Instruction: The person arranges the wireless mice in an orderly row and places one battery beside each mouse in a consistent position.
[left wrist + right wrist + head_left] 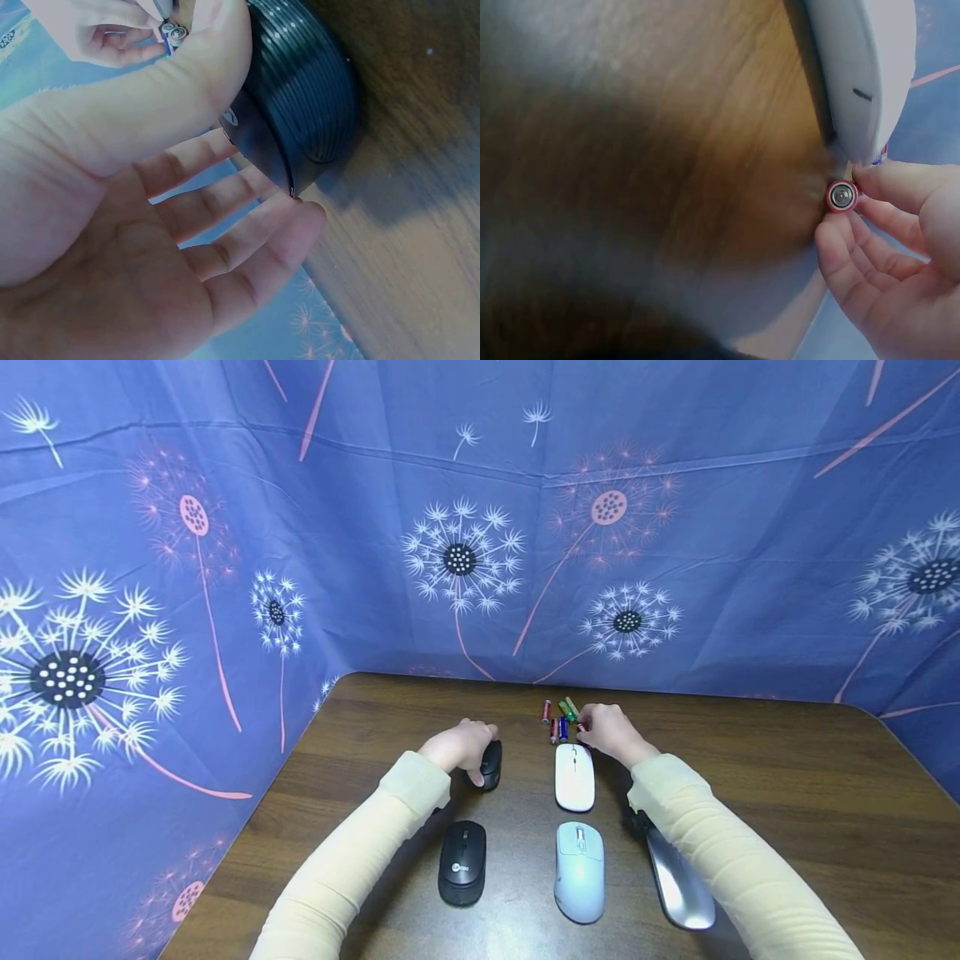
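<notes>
My left hand (pixel 467 747) holds a black computer mouse (pixel 492 763) on the table. In the left wrist view the thumb lies on the near side of the mouse's ribbed shell (pixel 304 82), with the fingers along the far side. Past the white mouse (pixel 574 781), my right hand (pixel 611 732) pinches a red battery (pixel 843 196) between thumb and fingers; its round end faces the right wrist camera. Several more batteries lie just left of that hand: two red ones, a blue battery (pixel 563 729) and green ones (pixel 567 708).
Nearer on the wooden table (pixel 810 793) lie a second black mouse (pixel 462 860), a light blue mouse (pixel 580 872) and a silver mouse (pixel 678 881), partly under the right sleeve. A blue cloth with dandelions (pixel 525 527) hangs behind the table and at its left.
</notes>
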Tool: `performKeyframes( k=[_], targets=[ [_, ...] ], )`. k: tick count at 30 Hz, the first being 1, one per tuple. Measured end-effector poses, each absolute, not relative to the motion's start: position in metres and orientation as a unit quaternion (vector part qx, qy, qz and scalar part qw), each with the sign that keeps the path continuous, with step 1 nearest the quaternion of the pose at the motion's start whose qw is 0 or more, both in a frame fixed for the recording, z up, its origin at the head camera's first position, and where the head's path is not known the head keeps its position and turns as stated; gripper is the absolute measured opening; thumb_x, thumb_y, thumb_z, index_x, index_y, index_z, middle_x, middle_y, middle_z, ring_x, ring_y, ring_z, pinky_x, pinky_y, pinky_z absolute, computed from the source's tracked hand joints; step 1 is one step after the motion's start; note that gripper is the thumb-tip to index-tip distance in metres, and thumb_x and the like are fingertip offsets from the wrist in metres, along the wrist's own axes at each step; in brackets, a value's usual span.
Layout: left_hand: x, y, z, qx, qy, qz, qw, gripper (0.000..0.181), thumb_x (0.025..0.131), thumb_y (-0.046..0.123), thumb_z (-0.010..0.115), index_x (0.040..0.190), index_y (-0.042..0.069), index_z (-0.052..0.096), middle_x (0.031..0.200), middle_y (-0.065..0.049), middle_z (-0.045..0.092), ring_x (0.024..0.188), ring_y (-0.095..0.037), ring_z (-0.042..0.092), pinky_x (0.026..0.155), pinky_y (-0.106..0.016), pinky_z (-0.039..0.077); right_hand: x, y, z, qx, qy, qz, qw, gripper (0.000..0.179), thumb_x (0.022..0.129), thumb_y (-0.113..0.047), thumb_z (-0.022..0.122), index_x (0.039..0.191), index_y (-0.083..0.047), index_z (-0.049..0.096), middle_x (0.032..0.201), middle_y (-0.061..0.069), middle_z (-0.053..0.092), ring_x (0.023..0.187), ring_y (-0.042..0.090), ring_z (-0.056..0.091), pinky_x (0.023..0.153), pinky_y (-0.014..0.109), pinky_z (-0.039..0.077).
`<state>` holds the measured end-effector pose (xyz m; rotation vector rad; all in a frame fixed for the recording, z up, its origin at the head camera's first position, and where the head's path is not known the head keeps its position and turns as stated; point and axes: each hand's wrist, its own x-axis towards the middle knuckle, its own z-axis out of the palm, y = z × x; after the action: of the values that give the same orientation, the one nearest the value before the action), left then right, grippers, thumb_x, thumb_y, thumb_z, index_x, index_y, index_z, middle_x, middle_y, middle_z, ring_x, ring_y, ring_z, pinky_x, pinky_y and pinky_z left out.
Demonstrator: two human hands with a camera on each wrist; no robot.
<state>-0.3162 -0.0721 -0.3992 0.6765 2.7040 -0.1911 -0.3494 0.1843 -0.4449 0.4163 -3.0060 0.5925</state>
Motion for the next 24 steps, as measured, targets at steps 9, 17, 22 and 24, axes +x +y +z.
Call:
performKeyframes(
  k=[9, 17, 22, 24],
  targets=[
    [-0.316, -0.073, -0.399, 0.244, 0.952, -0.071, 0.171, 0.081, 0.067, 0.031, 0.086, 0.135, 0.011, 0.047, 0.131, -0.006, 0.054, 0.125, -0.020, 0.047, 0.110, -0.035, 0.029, -0.348, 0.192, -0.434, 0.199, -0.962, 0.185, -0.021, 0.036, 0.080, -0.011, 0.071, 0.110, 0.008, 0.064, 0.099, 0.020, 0.067, 0.091, 0.028, 0.062, 0.084, 0.046, 0.049],
    [-0.316, -0.072, -0.398, 0.241, 0.954, -0.066, 0.168, 0.081, 0.066, 0.029, 0.086, 0.135, 0.012, 0.047, 0.130, -0.006, 0.055, 0.123, -0.022, 0.047, 0.107, -0.033, 0.033, -0.346, 0.205, -0.427, 0.291, -0.944, 0.149, -0.053, 0.042, 0.077, -0.004, 0.071, 0.116, 0.007, 0.061, 0.119, 0.026, 0.059, 0.105, 0.036, 0.058, 0.086, 0.047, 0.049],
    [-0.317, -0.072, -0.399, 0.235, 0.955, -0.062, 0.169, 0.081, 0.066, 0.029, 0.086, 0.134, 0.013, 0.047, 0.130, -0.006, 0.055, 0.120, -0.023, 0.047, 0.102, -0.032, 0.038, -0.347, 0.209, -0.430, 0.312, -0.938, 0.140, -0.057, 0.047, 0.075, -0.003, 0.074, 0.119, 0.006, 0.060, 0.120, 0.024, 0.058, 0.099, 0.029, 0.060, 0.081, 0.042, 0.051],
    [-0.317, -0.072, -0.400, 0.232, 0.956, -0.061, 0.170, 0.081, 0.066, 0.029, 0.086, 0.134, 0.013, 0.047, 0.129, -0.006, 0.055, 0.118, -0.023, 0.048, 0.101, -0.032, 0.039, -0.347, 0.209, -0.431, 0.316, -0.938, 0.133, -0.051, 0.046, 0.075, -0.003, 0.075, 0.118, 0.006, 0.061, 0.119, 0.023, 0.059, 0.098, 0.029, 0.060, 0.080, 0.042, 0.051]
  ],
)
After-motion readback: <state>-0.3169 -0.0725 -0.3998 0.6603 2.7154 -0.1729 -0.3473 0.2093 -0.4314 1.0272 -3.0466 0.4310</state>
